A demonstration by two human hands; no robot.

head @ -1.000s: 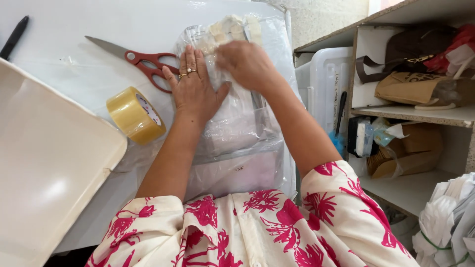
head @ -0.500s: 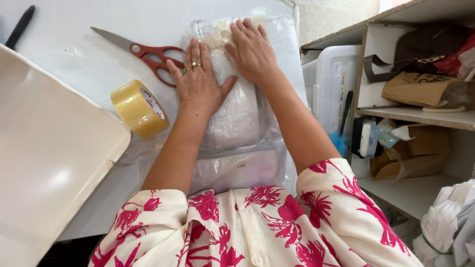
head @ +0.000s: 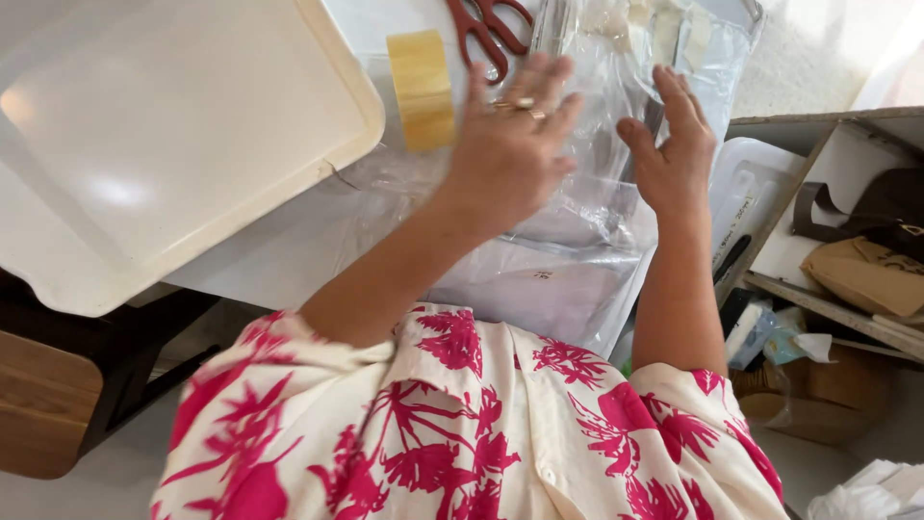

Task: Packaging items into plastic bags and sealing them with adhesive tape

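A clear plastic bag (head: 587, 193) with a folded white item inside lies on the white table in front of me. My left hand (head: 510, 144), with rings on it, rests flat on the bag's left part, fingers spread. My right hand (head: 674, 149) lies flat on the bag's right part, fingers together and pointing away. Neither hand grips anything. A roll of yellowish tape (head: 422, 87) stands just left of my left hand. Red-handled scissors (head: 486, 29) lie beyond the tape at the top edge.
A large cream tray (head: 183, 144) fills the table's left side. On the right stands a shelf unit (head: 847, 289) holding a brown bag, paper packages and small items. A white plastic bin lid (head: 760, 193) sits between the table and the shelf.
The view has swung and tilted left, so the tray now fills the left. Both hands stay flat on the plastic bag, having slid slightly over it.
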